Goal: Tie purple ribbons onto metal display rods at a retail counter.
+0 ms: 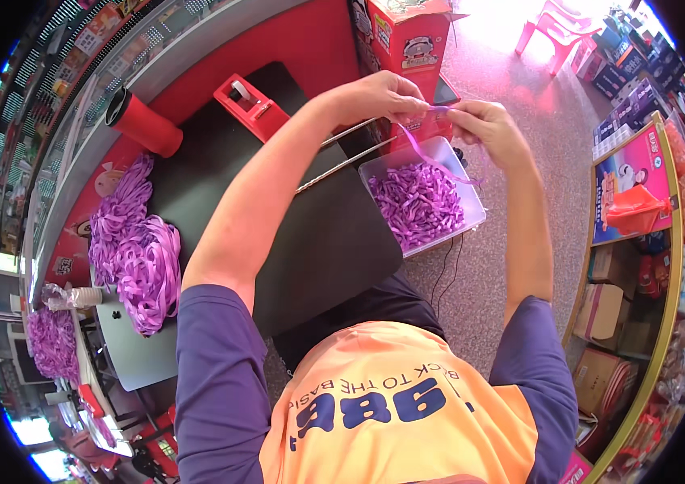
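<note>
A shop, judging by stacked boxes (631, 103) (dark ones mostly) and goods-filled shelving (673, 274).

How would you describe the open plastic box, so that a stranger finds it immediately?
Begin at the black table in the middle. At its right edge, just below the left hand and the right hand in the picture, is a pale open box. Unlike the loose purple heaps at the left, its purple ribbon pieces sit within walls.

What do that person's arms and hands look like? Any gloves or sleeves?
The bare left hand and bare right hand show no gloves, watch or bracelet. The dark purple-blue cloth left sleeve and matching right sleeve are short and plain, with no markings showing.
</note>
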The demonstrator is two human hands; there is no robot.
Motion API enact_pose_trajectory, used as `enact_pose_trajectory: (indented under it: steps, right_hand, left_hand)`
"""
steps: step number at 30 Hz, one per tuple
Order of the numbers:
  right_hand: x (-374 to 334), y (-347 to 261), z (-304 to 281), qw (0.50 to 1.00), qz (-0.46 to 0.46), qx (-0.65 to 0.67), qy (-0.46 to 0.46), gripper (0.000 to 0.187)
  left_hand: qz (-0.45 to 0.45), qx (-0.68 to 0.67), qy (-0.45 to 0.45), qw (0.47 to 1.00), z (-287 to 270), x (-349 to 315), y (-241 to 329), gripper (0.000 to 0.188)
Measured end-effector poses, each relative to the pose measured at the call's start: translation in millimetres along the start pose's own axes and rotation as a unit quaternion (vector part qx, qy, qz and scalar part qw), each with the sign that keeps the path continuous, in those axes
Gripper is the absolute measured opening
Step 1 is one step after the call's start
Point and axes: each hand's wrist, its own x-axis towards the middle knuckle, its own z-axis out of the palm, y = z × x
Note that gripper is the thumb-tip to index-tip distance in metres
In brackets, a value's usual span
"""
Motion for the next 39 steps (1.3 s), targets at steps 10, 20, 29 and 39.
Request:
enact_pose_trajectory:
  steps: [10, 20, 29, 39]
  right_hand:
    - [43, 76, 91, 0.948, 0.075, 0.294, -0.099, 0.02]
    - [31, 88, 145, 0.911, 0.06, 0.404, -0.052, 0.02]
    - [25, 88, 160, 0.916, 0.078, 0.392, -0.019, 0.02]
    - [47, 79, 131, 0.992, -0.083, 0.098, -0.005, 0.028]
  left_hand:
    - [-0.059, 0.238, 0.124, 0.961, -35, -41, -37, 0.032]
    - [-0.045, 0.203, 0.431, 0.878, 31, -91, -41, 0.017]
    - [-0.013, 0.299, 0.44, 0.846, 35, -79, -73, 0.017]
    - [0.0, 0.261, 0.459, 0.849, 36, -77, -82, 0.018]
